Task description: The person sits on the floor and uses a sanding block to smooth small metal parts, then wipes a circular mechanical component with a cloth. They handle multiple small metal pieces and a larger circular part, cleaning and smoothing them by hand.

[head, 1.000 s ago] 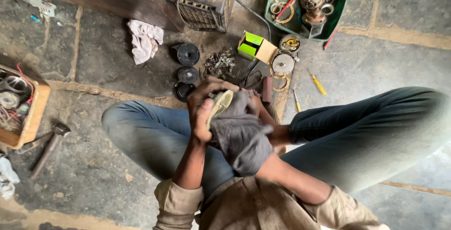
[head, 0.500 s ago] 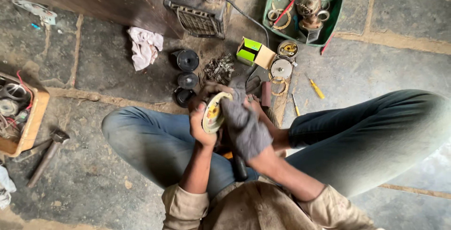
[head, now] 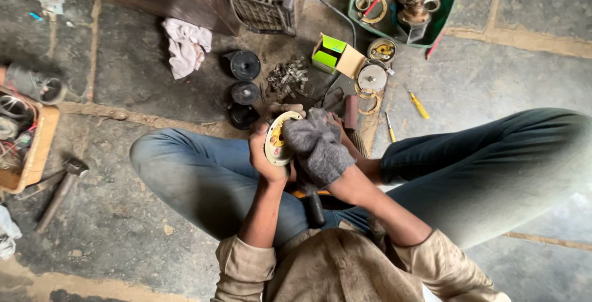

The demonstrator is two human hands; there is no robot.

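Observation:
I sit cross-legged on a stone floor. My left hand grips a round cream-coloured disc part with yellow and metal fittings on its face, held on edge above my lap. My right hand is mostly covered by a grey cloth that it presses against the disc's face. A dark tool handle with an orange band lies across my lap below the hands.
Black round parts and a heap of small metal pieces lie ahead, with a green-and-tan box and a yellow screwdriver. A green tray is far right, a hammer and wooden crate left, a white rag beyond.
The grey cloth, which draped over the disc and both hands, has shifted right, uncovering the disc's face. The disc now stands more on edge in my left hand.

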